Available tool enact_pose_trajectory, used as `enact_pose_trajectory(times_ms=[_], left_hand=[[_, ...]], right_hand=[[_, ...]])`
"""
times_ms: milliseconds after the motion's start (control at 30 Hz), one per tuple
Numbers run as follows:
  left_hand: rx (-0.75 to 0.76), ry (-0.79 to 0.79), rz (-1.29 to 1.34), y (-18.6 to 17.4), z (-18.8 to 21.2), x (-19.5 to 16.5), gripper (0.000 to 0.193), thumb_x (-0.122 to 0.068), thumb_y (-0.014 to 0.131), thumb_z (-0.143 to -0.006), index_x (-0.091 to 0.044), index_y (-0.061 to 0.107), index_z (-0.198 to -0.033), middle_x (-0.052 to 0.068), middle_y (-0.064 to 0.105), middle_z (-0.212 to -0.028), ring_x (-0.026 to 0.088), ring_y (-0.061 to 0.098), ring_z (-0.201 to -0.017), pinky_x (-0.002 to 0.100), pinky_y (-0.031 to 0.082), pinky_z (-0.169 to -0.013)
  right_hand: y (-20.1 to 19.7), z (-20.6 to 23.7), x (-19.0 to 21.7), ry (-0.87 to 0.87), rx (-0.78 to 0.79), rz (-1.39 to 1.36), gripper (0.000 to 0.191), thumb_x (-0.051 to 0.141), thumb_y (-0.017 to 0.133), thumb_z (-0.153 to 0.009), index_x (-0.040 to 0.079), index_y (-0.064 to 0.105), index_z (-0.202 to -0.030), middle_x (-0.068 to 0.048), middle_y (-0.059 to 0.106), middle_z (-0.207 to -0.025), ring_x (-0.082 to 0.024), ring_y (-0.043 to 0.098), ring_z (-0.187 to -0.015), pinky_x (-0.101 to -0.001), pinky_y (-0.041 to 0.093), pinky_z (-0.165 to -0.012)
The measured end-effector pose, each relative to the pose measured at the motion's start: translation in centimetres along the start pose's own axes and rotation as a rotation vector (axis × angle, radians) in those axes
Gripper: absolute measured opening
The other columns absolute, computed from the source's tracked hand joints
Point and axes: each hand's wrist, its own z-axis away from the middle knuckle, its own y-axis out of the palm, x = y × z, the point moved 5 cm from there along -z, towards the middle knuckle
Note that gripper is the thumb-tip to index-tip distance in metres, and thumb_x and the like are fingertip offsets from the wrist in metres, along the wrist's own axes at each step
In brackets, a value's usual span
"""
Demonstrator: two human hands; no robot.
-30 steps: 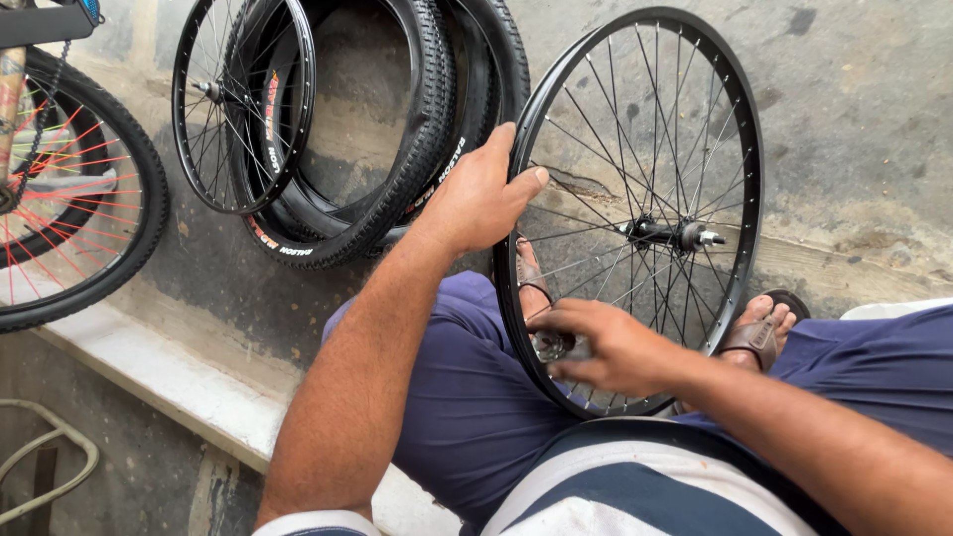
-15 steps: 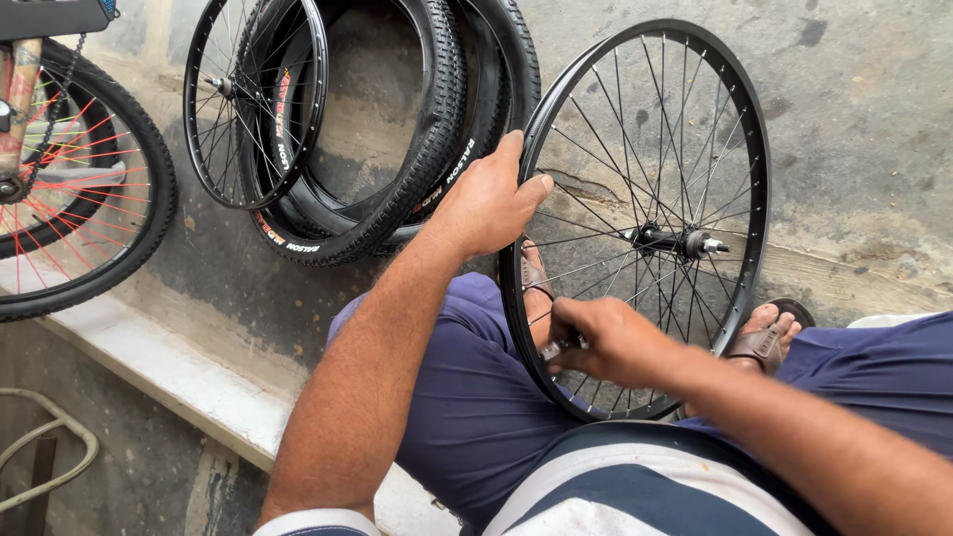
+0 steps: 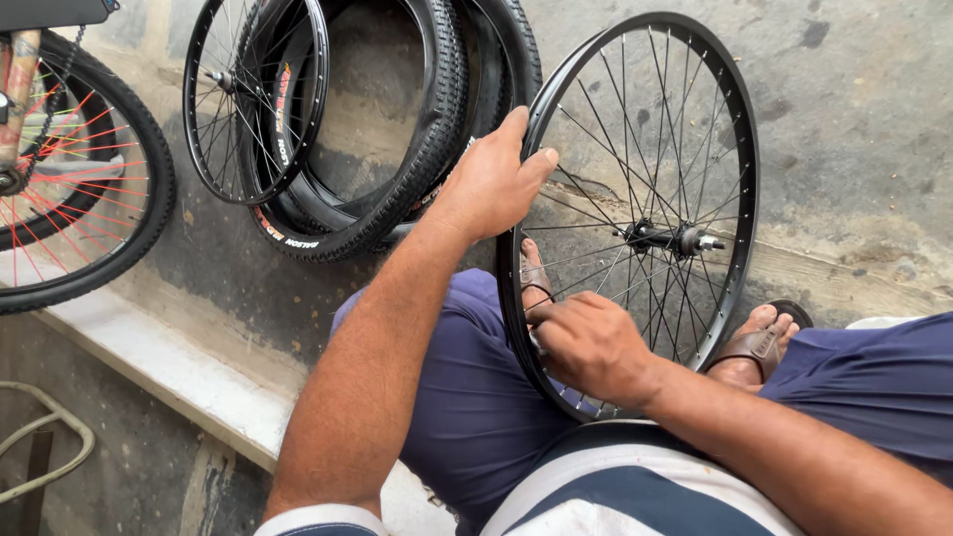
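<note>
Left hand: fingers curled over the wheel rim at ten o'clock.
Right hand: pinching spokes at seven o'clock.

Open concrete floor along the right of the frame, upper left crowded by leaning tyres, a spare rim and a red-spoked bicycle wheel, spokes barring passage through the centre wheel.
</note>
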Motion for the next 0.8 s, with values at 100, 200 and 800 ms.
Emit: enact_pose_trajectory(times_ms=[100, 200, 800], left_hand=[[0.021, -0.019, -0.043, 0.0, 0.2, 0.1, 0.054, -0.039, 0.056, -0.096, -0.003, 0.051, -0.135, 0.027, 0.07, -0.116, 0.046, 0.064, -0.113, 0.052, 0.049, -0.096], [-0.027, 0.033, -0.027, -0.3, 0.3, 0.0, 0.057, -0.039, 0.059, -0.094, -0.002, 0.047, -0.136, 0.029, 0.068, -0.115, 0.048, 0.062, -0.112, 0.053, 0.048, -0.095], [0.033, 0.012, -0.023, 0.8, -0.2, 0.5, 0.066, -0.039, 0.059, -0.093, 0.0, 0.042, -0.144, 0.032, 0.069, -0.113, 0.048, 0.064, -0.112, 0.052, 0.049, -0.095]], right_hand=[[0.1, 0.3, -0.2, -0.082, 0.113, -0.214, 0.031, 0.016, 0.081, -0.072, 0.005, 0.061, -0.094, -0.013, 0.072, -0.091, -0.035, 0.07, -0.088, -0.0464, 0.054, -0.078], [0.3, 0.4, -1.4, 0.036, 0.32, -0.55, 0.036, 0.018, 0.084, -0.078, 0.005, 0.062, -0.102, -0.011, 0.073, -0.088, -0.034, 0.073, -0.082, -0.0453, 0.056, -0.072], [-0.4, 0.0, 1.4, -0.232, -0.132, 0.005, 0.027, 0.015, 0.076, -0.074, 0.005, 0.061, -0.093, -0.013, 0.074, -0.098, -0.031, 0.071, -0.092, -0.0438, 0.054, -0.084]])
